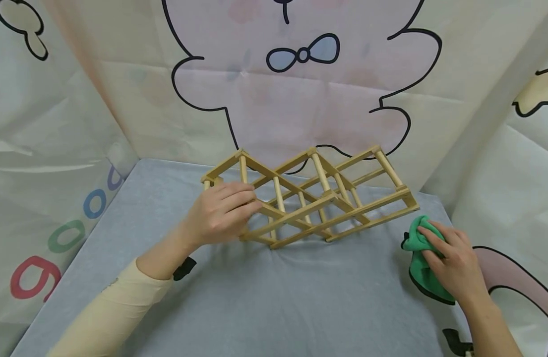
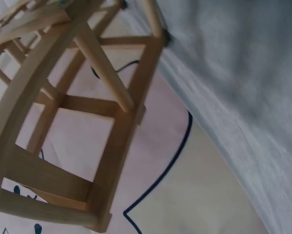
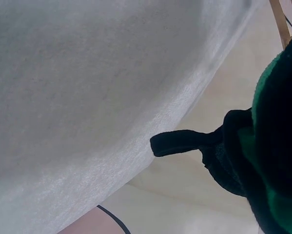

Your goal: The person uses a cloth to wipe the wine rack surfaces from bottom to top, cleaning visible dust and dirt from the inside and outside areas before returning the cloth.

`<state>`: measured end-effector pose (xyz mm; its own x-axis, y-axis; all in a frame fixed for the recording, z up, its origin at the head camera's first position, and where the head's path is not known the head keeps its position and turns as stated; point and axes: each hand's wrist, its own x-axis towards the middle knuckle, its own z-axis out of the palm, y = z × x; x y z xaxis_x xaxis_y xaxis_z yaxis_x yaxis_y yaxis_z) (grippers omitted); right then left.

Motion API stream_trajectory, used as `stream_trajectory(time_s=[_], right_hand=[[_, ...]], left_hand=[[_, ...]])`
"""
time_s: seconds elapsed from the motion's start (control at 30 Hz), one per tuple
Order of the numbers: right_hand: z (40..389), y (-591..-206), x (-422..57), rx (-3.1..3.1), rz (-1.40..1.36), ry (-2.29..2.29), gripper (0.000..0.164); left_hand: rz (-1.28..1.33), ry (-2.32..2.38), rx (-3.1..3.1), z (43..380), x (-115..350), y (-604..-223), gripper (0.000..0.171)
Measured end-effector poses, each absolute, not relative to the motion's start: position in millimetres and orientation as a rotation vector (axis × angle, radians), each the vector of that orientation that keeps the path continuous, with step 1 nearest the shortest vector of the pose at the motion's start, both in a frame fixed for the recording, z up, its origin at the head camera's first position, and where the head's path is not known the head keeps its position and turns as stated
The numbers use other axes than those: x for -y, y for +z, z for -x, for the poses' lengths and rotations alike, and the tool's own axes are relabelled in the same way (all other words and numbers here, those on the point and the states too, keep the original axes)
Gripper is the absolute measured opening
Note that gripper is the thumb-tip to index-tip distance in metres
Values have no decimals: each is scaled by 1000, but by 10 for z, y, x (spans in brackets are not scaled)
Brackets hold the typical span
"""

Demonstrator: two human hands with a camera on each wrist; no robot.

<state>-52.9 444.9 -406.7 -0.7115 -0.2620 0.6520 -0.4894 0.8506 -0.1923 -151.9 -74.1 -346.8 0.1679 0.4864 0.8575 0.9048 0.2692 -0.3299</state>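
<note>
Left hand (image 1: 222, 213) has its fingers bent round the left end of the rack (image 1: 290, 216), gripping the wood with little gap between fingers and thumb. Right hand (image 1: 452, 263) bunches the folded top of the green cloth (image 1: 423, 263) between thumb and fingers, its lower part spreading loose toward the near side. The rack, an unfolded wooden lattice, stands at the far middle of the counter (image 1: 336, 297), set at a slant; whether its left end is lifted or resting cannot be told. The cloth is at the right, near the rack's right end but apart from it.

The step in hand looks like steadying the rack while getting the cloth ready, probably for wiping. If so, the next move calls for bringing the cloth left onto a slat, with the left hand holding firm. The joints may fold or slide under a push, so light strokes along each slat would suit.
</note>
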Motion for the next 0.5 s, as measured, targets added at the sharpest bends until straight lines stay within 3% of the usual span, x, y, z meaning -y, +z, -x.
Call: stream_trajectory(time_s=[0.5], right_hand=[[485, -4039, -4483, 2397, -515, 438, 37]], left_hand=[[1411, -425, 1353, 1953, 797, -3475, 10]])
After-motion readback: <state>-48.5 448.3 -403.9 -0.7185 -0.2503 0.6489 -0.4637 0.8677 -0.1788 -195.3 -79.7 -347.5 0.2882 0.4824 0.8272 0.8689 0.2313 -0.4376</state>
